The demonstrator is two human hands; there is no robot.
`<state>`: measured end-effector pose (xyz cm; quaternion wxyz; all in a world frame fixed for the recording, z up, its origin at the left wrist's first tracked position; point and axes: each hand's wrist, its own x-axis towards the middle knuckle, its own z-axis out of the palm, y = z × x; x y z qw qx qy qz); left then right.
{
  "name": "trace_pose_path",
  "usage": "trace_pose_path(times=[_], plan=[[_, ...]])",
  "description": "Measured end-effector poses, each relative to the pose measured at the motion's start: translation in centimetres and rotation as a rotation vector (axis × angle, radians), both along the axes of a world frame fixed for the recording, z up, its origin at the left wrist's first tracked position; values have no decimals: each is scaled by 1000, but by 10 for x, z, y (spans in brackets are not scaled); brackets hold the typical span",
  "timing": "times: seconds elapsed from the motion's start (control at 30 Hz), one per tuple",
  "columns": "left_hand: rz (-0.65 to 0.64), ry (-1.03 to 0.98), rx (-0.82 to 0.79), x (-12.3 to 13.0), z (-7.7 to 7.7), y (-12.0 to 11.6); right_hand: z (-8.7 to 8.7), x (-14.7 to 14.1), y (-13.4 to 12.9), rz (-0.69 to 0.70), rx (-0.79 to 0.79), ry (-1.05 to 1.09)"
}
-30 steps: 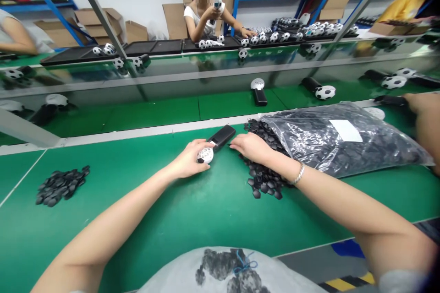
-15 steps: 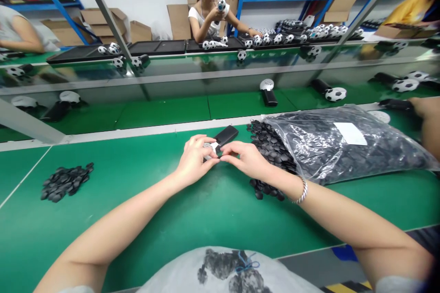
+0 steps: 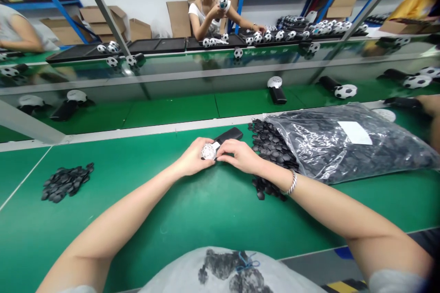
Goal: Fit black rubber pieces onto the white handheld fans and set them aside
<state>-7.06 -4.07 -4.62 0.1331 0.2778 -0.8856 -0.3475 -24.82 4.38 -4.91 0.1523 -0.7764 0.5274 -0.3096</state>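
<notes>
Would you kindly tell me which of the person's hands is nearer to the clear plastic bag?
The right hand is nearer: it is left of the bag, beside the loose black pieces. The left hand is farther left, its grip around the white head.

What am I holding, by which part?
Your left hand holds the device by its round white head; whether your right hand holds anything is unclear.

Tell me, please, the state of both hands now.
Left hand: closed around the white round head.
Right hand: pinched beside it; whether holding anything is unclear.
</notes>
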Motion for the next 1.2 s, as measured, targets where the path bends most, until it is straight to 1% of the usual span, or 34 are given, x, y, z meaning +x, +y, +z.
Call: trace_pose_path(times=[0.07, 0.13, 0.33, 0.53, 0.77, 0.9, 1.0, 1.1, 1.17, 1.2], plan=[[-55, 9, -3, 0, 1, -1, -1, 1, -3, -10, 10, -15], [-81, 8, -3, 0, 3, -1, -2, 3, -5, -34, 29, -23], [-79, 58, -21, 0, 2, 1, 1, 9, -6, -106, 35, 28], [-86, 111, -69, 1, -4, 2, -1, 12, -5, -97, 67, 55], [-145, 102, -238, 3, -4, 5, -4, 9, -4, -104, 79, 55], [-143, 104, -240, 0, -5, 6, -5, 9, -4, -106, 74, 74], [-98, 109, -234, -2, -8, 6, -7, 10, -11, -118, 61, 77], [-92, 124, -246, -5, -10, -2, -5, 6, -17, -109, 67, 7], [-121, 145, -265, -6, -11, -16, -1, -2, -15, -79, 67, -55], [-101, 150, -279, -7, -11, -28, 2, -7, -12, -73, 64, -71]])
